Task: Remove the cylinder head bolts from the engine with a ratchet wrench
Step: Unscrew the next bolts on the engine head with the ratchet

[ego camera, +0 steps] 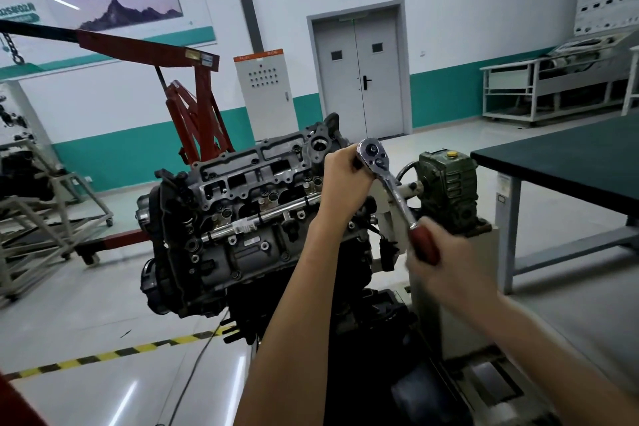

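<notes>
The engine is mounted on a stand, its cylinder head tilted towards me. A chrome ratchet wrench with a dark red handle stands over the head's right end. My left hand grips the wrench just under its round head. My right hand, blurred, holds the red handle lower right. The socket and the bolt under the wrench are hidden by my left hand. Several dark bolts show in the recesses of the cylinder head.
A green gearbox of the engine stand sits right behind the wrench. A dark-topped workbench is at the right. A red engine hoist stands behind the engine at the left. A yellow-black floor stripe runs in front.
</notes>
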`<state>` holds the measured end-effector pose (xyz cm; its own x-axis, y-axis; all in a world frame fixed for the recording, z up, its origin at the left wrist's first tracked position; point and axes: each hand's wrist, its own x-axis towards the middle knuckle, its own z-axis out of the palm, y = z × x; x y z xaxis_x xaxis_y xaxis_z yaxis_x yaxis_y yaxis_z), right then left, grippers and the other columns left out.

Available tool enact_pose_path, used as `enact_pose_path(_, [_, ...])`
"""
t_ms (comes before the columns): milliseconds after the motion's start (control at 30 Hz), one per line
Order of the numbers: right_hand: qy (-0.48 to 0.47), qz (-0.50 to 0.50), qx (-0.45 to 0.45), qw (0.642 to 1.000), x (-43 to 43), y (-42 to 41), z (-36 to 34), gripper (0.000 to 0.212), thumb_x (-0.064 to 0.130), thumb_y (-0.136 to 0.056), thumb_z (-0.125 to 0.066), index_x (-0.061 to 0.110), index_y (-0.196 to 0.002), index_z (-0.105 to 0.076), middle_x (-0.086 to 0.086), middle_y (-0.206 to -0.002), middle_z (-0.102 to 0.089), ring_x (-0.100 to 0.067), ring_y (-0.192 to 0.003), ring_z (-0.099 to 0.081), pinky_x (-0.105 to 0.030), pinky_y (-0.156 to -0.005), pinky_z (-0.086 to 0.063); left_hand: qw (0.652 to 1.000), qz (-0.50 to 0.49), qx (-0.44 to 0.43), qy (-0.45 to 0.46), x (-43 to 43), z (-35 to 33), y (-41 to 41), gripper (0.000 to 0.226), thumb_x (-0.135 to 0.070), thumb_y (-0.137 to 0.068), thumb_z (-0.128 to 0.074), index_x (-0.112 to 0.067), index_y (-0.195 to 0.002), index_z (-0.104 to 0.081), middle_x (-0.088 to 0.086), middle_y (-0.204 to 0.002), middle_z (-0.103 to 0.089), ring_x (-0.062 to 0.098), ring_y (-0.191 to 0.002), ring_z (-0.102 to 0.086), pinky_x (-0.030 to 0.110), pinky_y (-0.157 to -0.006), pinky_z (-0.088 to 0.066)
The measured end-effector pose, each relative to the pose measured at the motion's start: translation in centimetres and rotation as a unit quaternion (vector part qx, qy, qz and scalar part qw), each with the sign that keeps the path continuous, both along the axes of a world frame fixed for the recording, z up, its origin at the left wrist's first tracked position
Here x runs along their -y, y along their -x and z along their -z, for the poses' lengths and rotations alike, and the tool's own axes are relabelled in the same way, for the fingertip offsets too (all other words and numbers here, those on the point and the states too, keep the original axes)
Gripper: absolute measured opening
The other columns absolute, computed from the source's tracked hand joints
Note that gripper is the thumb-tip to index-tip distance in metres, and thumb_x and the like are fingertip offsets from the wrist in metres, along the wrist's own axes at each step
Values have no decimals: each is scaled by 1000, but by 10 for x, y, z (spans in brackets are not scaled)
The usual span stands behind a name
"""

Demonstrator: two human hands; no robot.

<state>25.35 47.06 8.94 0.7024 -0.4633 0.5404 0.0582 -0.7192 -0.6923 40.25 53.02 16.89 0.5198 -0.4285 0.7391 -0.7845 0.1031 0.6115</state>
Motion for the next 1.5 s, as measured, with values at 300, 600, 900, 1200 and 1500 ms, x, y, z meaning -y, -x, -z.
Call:
enact_pose_path(300, [-65, -58, 14, 996, -23, -8, -1, 34, -1, -75, -64, 25, -91, -50, 5, -63, -48, -10, -59, -51, -13, -56, -42, 1000, 9, 0, -2, 0, -3, -4, 15, 7, -81, -60, 15, -67, -60, 17, -56, -52, 13, -55, -37, 26, -54, -33])
enact_pose_path(600, [103, -39, -40, 993, 31, 7, -22, 23, 1, -77, -66, 11, -96, -56, 5, -61, -50, -6, -50, -54, -15, -51, -46, 999, 17, -16, -21, -7, -4, -4, 20, 7, -78, -59, 8, -60, -52, 10, -54, -45, 13, -53, -34, 26, -50, -29])
enact_pose_path(900, [-151, -53, 80, 984, -64, -25, 8, 26, -1, -75, -62, 20, -86, -50, 3, -57, -48, -3, -44, -48, -8, -43, -36, 1000, 7, -3, -8, -3, 0, -8, 33, 5, -83, -60, 3, -54, -44, 4, -52, -37, 13, -55, -29, 29, -53, -25])
enact_pose_path(1200, [178, -40, -37, 983, 56, 11, -41, 34, -6, -73, -69, 8, -102, -57, 18, -61, -44, 15, -56, -52, 2, -51, -34, 999, 22, -11, -25, -3, -4, -3, 21, 6, -79, -54, 12, -61, -47, 10, -52, -41, 10, -49, -28, 24, -47, -25])
enact_pose_path(1500, [-222, -62, 136, 964, -85, -34, 12, 24, -1, -74, -60, 19, -74, -47, 9, -48, -46, -1, -38, -41, -10, -38, -34, 1000, 10, 14, 12, 3, 1, -5, 35, 12, -79, -58, -5, -52, -42, -5, -51, -32, 7, -54, -22, 25, -50, -22])
